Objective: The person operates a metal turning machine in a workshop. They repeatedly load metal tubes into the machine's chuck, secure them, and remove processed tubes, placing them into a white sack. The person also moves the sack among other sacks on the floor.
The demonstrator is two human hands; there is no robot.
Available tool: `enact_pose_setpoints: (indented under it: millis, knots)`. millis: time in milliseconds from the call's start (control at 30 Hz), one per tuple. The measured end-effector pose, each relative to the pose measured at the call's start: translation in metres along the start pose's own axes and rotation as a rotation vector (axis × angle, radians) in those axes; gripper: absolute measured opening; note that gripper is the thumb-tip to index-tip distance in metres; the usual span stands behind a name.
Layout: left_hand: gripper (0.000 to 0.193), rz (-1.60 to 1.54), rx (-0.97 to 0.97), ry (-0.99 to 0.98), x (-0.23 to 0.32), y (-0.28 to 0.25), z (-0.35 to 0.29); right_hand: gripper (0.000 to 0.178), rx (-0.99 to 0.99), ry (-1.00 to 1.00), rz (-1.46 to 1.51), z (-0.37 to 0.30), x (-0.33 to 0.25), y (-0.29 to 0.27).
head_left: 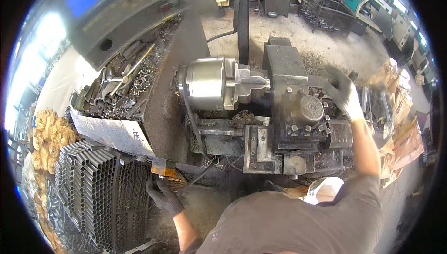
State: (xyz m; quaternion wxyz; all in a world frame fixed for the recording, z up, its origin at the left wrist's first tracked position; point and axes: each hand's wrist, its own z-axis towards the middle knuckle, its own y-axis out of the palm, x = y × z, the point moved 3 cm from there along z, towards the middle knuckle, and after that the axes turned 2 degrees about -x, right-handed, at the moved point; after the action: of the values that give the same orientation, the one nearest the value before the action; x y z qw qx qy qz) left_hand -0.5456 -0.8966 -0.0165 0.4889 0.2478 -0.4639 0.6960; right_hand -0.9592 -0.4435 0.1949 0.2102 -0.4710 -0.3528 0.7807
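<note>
My left hand [166, 199], in a dark grey glove, is just below an orange block-shaped box [163, 167] on the front of the lathe [160, 100]. Its thumb and fingers are apart, and I see nothing in them. My right hand [343, 94], in a grey glove with a pale cuff, reaches over the right side of the square tool post [302, 109]. The fingers there look blurred and spread, with nothing visible in the grip; a dark knob [353, 75] is close by. Left of the tool post, a shiny cylindrical chuck [205, 84] faces it with its jaws [249, 84].
Metal chips and tools fill a tray [111, 130] at left. Below it stands a stack of steel tubes [88, 184]. Crumpled brown paper [402, 142] lies at right, and a white container [326, 189] is beside my body. Behind are a wire crate [326, 14] and a green-and-white machine [368, 2].
</note>
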Motion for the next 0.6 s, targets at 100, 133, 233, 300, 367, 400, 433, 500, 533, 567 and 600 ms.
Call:
enact_pose_setpoints:
  millis: [100, 133, 233, 300, 367, 400, 433, 500, 533, 567, 600]
  knots:
    - [0.039, 0.082, 0.033, 0.585, 0.087, 0.018, 0.03, 0.033, 0.107, 0.137, 0.354, -0.068, 0.015, -0.014]
    - [0.039, 0.038, -0.004, 0.738, 0.118, 0.031, 0.045, 0.023, 0.184, 0.019, 0.17, -0.086, 0.011, -0.013]
    - [0.038, 0.088, -0.211, 0.899, 0.214, 0.094, 0.092, 0.018, 0.196, -0.063, 0.288, -0.135, 0.0, -0.001]
    - [0.054, 0.226, -0.184, 0.993, 0.282, 0.147, 0.128, 0.032, 0.093, 0.033, 0.466, -0.154, -0.003, 0.012]
    - [0.065, 0.411, -0.19, 0.897, 0.332, 0.193, 0.161, 0.033, 0.025, 0.045, 0.493, -0.167, -0.006, 0.021]
    - [0.069, 0.517, -0.165, 0.882, 0.353, 0.212, 0.177, 0.034, -0.002, 0.019, 0.468, -0.17, -0.006, 0.025]
    - [0.074, 0.671, -0.237, 0.812, 0.364, 0.23, 0.19, 0.034, -0.05, 0.009, 0.421, -0.174, -0.004, 0.028]
    - [0.078, 0.622, -0.391, 0.623, 0.383, 0.257, 0.218, 0.034, -0.127, 0.03, 0.448, -0.178, 0.003, 0.034]
    - [0.077, 0.678, -0.44, 0.607, 0.387, 0.267, 0.226, 0.032, -0.161, 0.039, 0.43, -0.18, 0.007, 0.036]
    - [0.077, 0.776, -0.501, 0.54, 0.388, 0.275, 0.23, 0.03, -0.203, 0.17, 0.524, -0.182, 0.012, 0.041]
    - [0.078, 0.714, -0.422, 0.643, 0.392, 0.277, 0.229, 0.029, -0.187, 0.094, 0.479, -0.183, 0.013, 0.041]
